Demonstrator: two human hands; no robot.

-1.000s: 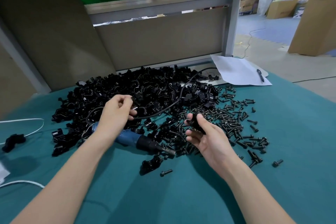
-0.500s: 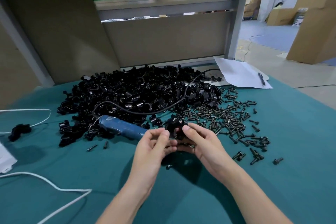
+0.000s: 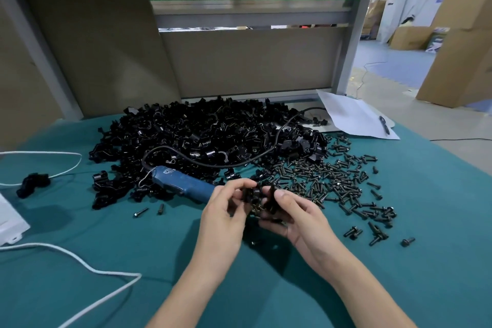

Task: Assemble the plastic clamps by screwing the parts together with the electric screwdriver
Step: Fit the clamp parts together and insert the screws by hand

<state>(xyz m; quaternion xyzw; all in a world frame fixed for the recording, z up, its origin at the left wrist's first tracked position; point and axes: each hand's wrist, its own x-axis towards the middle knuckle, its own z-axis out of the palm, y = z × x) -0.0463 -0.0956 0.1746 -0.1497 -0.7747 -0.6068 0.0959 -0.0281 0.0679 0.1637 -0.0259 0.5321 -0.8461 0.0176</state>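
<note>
You're early in this clamp. Your left hand (image 3: 226, 210) and right hand (image 3: 295, 218), fingers curled, pinch small black clamp parts (image 3: 251, 194) between them, just right of the screwdriver (image 3: 183, 185). I can't tell how the pieces meet. The screwdriver lies flat on the cloth (image 3: 133, 248), in nobody's grip, so no screw looks driven yet. Behind it sits a big heap of loose parts (image 3: 202, 136), and to its right screws (image 3: 332, 181) lie scattered — nearly all the work seems left.

On the teal tabletop (image 3: 399, 287) are laid a heap of clamp parts (image 3: 207, 136), scattered screws (image 3: 332, 181), a blue screwdriver (image 3: 183, 184) and, seemingly, paper sheets (image 3: 351, 117).
</note>
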